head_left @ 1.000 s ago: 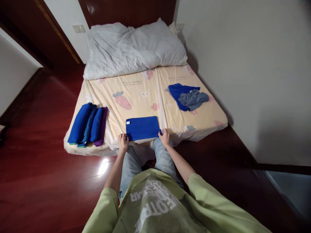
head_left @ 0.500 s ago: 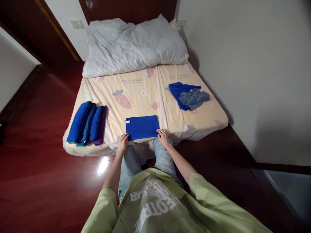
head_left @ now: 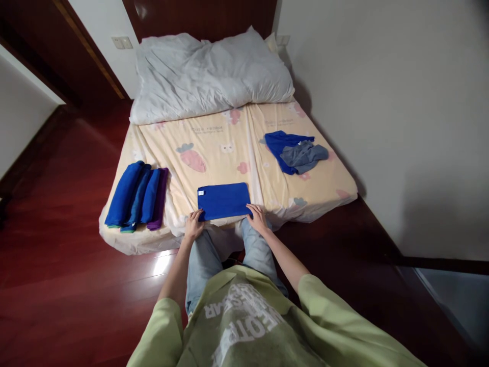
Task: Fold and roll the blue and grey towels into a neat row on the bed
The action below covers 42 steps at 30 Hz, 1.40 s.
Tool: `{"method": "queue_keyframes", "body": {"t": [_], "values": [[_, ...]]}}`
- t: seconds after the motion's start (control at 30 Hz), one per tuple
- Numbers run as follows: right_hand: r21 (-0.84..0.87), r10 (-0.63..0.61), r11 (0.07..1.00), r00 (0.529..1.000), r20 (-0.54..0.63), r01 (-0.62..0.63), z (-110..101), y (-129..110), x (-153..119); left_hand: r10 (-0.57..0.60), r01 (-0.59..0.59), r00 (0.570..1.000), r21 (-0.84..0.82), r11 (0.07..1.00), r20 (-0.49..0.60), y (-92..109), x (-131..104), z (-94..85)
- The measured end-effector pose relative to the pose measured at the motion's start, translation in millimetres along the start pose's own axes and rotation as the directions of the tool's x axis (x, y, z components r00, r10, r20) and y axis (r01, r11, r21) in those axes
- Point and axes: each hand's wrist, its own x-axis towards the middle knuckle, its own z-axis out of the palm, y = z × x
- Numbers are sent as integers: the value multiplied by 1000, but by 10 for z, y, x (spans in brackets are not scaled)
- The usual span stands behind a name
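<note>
A folded blue towel [head_left: 224, 200] lies flat at the bed's near edge, a small white label at its far left corner. My left hand [head_left: 194, 224] is closed on its near left corner. At the near right corner, my right hand [head_left: 257, 217] pinches the edge between thumb and fingers. To the left, several rolled or folded towels in blue and purple [head_left: 137, 196] lie side by side. On the right of the bed sit a crumpled blue cloth [head_left: 280, 145] and a crumpled grey cloth [head_left: 304, 156], the grey one partly over the blue.
The bed [head_left: 221, 148] has a cream sheet printed with carrots and rabbits. A bunched white quilt [head_left: 214, 74] lies across its head end. A white wall [head_left: 382, 127] runs along the right, and dark red floor [head_left: 76, 285] surrounds the near side.
Almost nothing differs. My fingers have shifted very slightly at the towel's near corners, and the camera view has moved a little.
</note>
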Motion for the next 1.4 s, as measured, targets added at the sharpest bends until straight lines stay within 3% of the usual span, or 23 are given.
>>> {"method": "queue_keyframes", "body": {"t": [0.37, 0.53, 0.67, 0.9, 1.4], "values": [[48, 75, 996, 994, -83, -71, 55, 106, 42, -86, 69, 993, -186, 980, -82, -83, 73, 35], [100, 176, 982, 974, -140, -163, 137, 212, 33, -201, 171, 975, -257, 951, -95, -116, 84, 60], [127, 286, 956, 936, -205, -264, 209, 273, 23, -260, 227, 961, -269, 936, -96, -126, 89, 81], [183, 374, 923, 903, -210, -340, 255, 301, 51, -265, 238, 960, -239, 941, -87, -127, 117, 114], [185, 403, 913, 877, -263, -364, 245, 205, 97, -342, 304, 931, -255, 918, -123, -130, 147, 145]]}}
